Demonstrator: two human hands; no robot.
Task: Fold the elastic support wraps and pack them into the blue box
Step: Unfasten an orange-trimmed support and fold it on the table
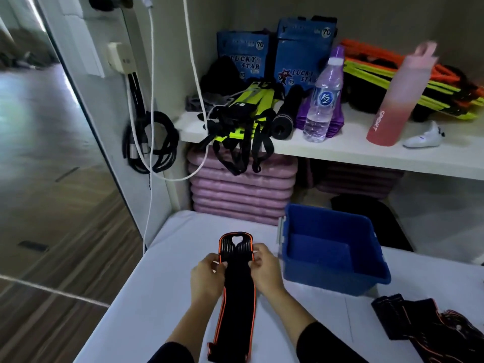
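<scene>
A: Head view, lower centre of the frame: why is the black wrap with orange edging (237, 292) laid out lengthwise like that?

B: My guess is it is stretched flat along the white table (146, 297) so it can be folded end over end. Its far end, with the ribbed grip section, points toward the upper part of the frame; its near end runs off toward the bottom edge.

A: And the hands?

B: The left hand (208, 279) pinches the wrap's left edge and the right hand (265, 268) pinches its right edge, both just below the ribbed end. Fingers are closed on the fabric, thumbs on top, forearms converging from the bottom of the frame.

A: Where does it go?

B: Into the blue box (332, 277), just right of the right hand, open and apparently empty. I judge this the 1st wrap to be packed.

A: More waiting?

B: Yes, a heap of dark wraps (429, 326) lies at the lower right, well apart from the hands.
</scene>
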